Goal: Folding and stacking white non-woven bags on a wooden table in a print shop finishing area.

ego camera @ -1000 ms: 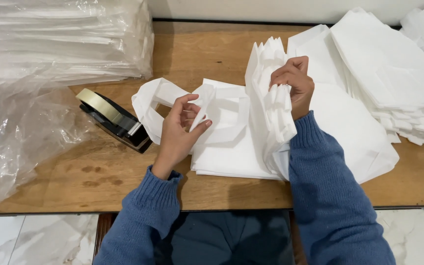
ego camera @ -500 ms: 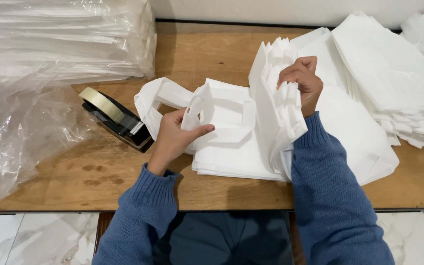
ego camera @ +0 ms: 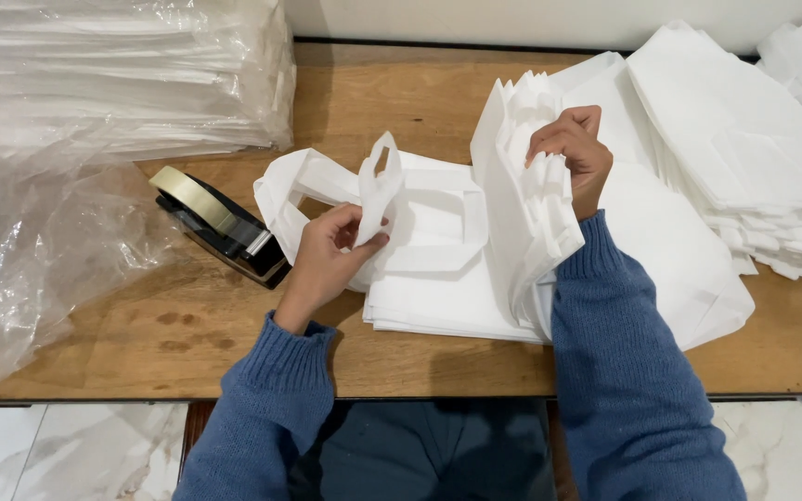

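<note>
Brown wooden table [ego camera: 401,111] by a white wall, soft white cloth bags [ego camera: 438,278], left hand [ego camera: 327,255] pinching a floppy bag handle [ego camera: 378,190], right hand [ego camera: 573,148] gripping folded bag edges [ego camera: 522,186], crinkly clear plastic [ego camera: 39,241], shiny black tape holder [ego camera: 220,227]

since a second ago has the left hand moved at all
Yes: the left hand lifted a bag handle upward, away from the tape dispenser.

A clear plastic package [ego camera: 122,74] of flat white sheets lies well to the left of the left hand [ego camera: 331,255], at the far corner of the table. Loose crinkled clear plastic wrap [ego camera: 39,260] spreads just in front of it. No labels, signs or screens show.
</note>
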